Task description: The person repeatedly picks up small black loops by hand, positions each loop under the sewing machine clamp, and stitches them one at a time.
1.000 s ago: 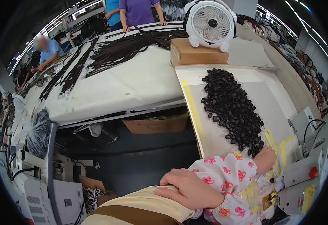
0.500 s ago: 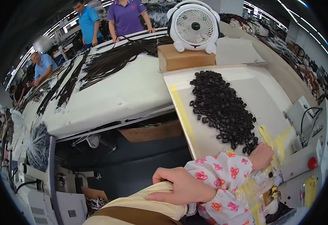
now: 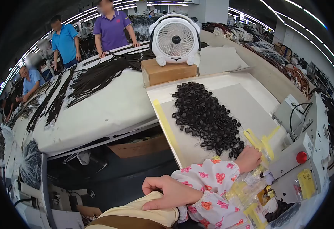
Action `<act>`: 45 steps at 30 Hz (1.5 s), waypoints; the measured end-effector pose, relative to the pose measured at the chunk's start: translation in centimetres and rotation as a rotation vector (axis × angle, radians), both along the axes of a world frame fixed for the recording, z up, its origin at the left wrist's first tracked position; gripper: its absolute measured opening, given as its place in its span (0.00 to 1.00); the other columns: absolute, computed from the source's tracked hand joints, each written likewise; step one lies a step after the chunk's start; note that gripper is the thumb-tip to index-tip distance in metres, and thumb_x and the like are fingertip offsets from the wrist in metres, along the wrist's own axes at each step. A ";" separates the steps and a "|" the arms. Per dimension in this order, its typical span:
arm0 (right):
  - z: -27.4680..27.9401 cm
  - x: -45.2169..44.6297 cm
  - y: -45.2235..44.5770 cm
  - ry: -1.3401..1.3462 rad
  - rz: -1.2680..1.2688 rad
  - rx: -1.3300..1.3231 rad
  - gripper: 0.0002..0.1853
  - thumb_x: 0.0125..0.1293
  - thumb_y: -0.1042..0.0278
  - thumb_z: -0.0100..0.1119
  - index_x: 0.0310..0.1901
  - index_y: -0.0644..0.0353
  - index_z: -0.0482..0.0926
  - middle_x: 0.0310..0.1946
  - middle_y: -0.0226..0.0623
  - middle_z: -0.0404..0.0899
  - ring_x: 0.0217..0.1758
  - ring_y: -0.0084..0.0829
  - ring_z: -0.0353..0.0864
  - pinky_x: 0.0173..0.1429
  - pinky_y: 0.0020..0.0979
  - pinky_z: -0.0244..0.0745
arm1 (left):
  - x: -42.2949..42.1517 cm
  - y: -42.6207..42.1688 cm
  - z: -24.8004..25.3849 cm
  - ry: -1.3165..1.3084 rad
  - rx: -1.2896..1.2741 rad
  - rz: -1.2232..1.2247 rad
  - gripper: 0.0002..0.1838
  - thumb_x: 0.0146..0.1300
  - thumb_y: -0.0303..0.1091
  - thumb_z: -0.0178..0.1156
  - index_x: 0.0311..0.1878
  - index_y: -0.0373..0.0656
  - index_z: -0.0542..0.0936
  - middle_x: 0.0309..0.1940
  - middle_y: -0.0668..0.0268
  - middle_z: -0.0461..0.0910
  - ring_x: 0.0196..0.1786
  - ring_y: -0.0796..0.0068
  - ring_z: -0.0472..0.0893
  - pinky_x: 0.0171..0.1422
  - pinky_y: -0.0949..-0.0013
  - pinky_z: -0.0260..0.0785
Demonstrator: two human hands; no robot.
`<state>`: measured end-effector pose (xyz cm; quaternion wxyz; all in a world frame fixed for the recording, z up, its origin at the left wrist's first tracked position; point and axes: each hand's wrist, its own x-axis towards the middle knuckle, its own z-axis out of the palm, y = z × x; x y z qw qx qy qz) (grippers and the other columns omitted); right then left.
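Observation:
My left hand (image 3: 248,158) reaches across to the right, at the near end of a heap of small black loops (image 3: 207,118). Its fingers are curled and their tips are hidden, so what they hold cannot be made out. My right hand (image 3: 174,192) lies lower, crossing over the left arm. Its thumb and bent fingers close on cream fabric (image 3: 144,210) of my clothing, which has a brown band. White oversleeves with pink and orange print (image 3: 220,177) cover both forearms. The loops lie on a pale board (image 3: 232,99) edged with yellow tape.
To the right stands a grey machine (image 3: 296,168) with a red knob (image 3: 301,157). A white fan (image 3: 175,39) sits on a cardboard box (image 3: 169,72) behind the board. Dark strips (image 3: 98,76) cover part of a long pale table (image 3: 98,110). Several people stand or lean beyond it.
The whole view has shifted, so the scene sits further left and mostly lower. Both hands keep nearly the same places relative to the loops and the cream fabric.

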<state>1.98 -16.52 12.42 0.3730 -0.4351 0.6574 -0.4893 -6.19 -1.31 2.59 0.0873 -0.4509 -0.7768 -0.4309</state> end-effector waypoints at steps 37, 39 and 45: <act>-1.7 0.9 -0.4 -0.136 -0.090 -0.184 0.17 0.56 0.61 0.69 0.37 0.62 0.72 0.24 0.29 0.74 0.26 0.19 0.69 0.32 0.21 0.65 | -0.5 1.8 -1.9 0.171 0.170 0.102 0.11 0.38 0.37 0.58 0.17 0.38 0.78 0.14 0.54 0.74 0.21 0.55 0.77 0.28 0.57 0.68; -1.5 0.8 0.0 -0.203 -0.089 -0.166 0.14 0.57 0.69 0.67 0.41 0.63 0.72 0.32 0.31 0.76 0.35 0.18 0.74 0.42 0.22 0.71 | -0.4 1.7 -1.7 0.166 0.166 0.101 0.11 0.38 0.37 0.58 0.18 0.38 0.78 0.15 0.54 0.74 0.22 0.55 0.78 0.29 0.57 0.68; -2.0 1.2 0.7 -0.143 -0.305 -0.081 0.12 0.59 0.69 0.65 0.40 0.62 0.73 0.30 0.31 0.75 0.36 0.21 0.76 0.41 0.24 0.71 | -0.5 2.0 -2.2 0.148 0.153 0.088 0.11 0.40 0.38 0.57 0.19 0.39 0.79 0.16 0.55 0.75 0.23 0.54 0.78 0.30 0.56 0.67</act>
